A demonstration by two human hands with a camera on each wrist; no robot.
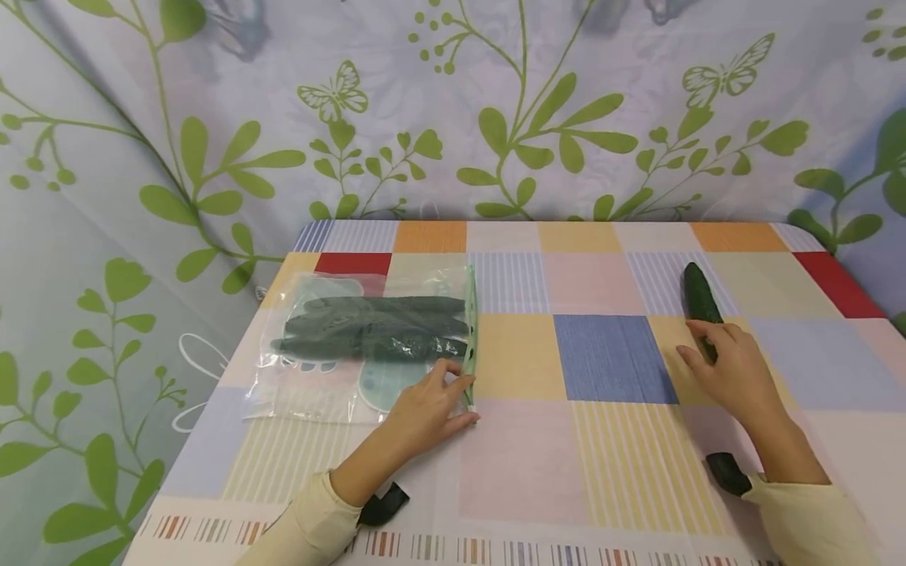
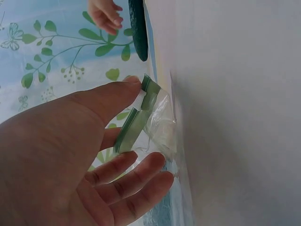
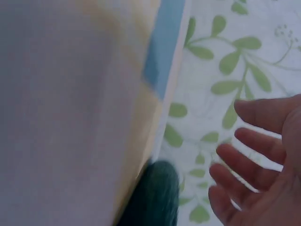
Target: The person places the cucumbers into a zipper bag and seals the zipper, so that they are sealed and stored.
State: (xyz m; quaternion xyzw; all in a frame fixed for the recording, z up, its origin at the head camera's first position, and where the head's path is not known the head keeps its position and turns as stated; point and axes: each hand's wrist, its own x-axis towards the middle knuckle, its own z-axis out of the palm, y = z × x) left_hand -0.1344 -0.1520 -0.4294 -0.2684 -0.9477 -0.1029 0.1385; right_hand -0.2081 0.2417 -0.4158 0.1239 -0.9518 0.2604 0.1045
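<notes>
A clear zip bag lies flat on the left of the table, with several cucumbers inside. Along its right edge runs a green zip strip. My left hand pinches this strip near its lower end; in the left wrist view the thumb is at a white slider on it. A loose cucumber lies on the right of the table. Above its near end is my right hand, which in the right wrist view has its fingers spread apart from the cucumber.
A patchwork-patterned cloth covers the table. Behind and to the left hangs a curtain with green leaves and butterflies. Black straps show at both wrists, by the pale sleeves.
</notes>
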